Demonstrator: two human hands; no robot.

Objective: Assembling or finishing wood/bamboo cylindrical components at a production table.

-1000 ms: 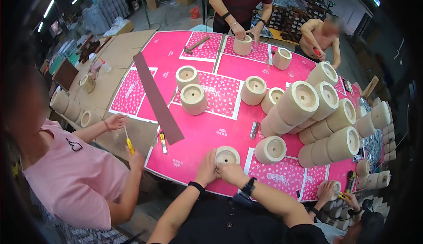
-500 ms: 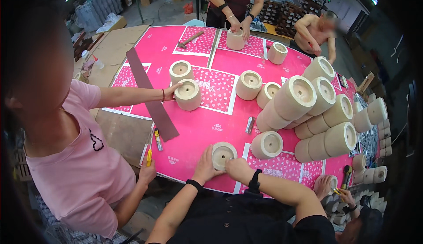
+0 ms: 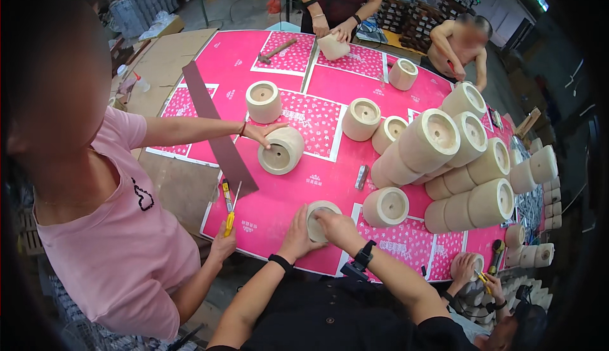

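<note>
Your left hand and right hand both grip a cream roll at the near edge of the pink table. Pink patterned sheets lie beyond it; stacked rolls stand to your right.

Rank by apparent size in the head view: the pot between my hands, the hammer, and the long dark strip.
1. Long dark strip, largest.
2. Pot between left hand and right hand.
3. Hammer; farther off, so unsure against the pot.
</note>
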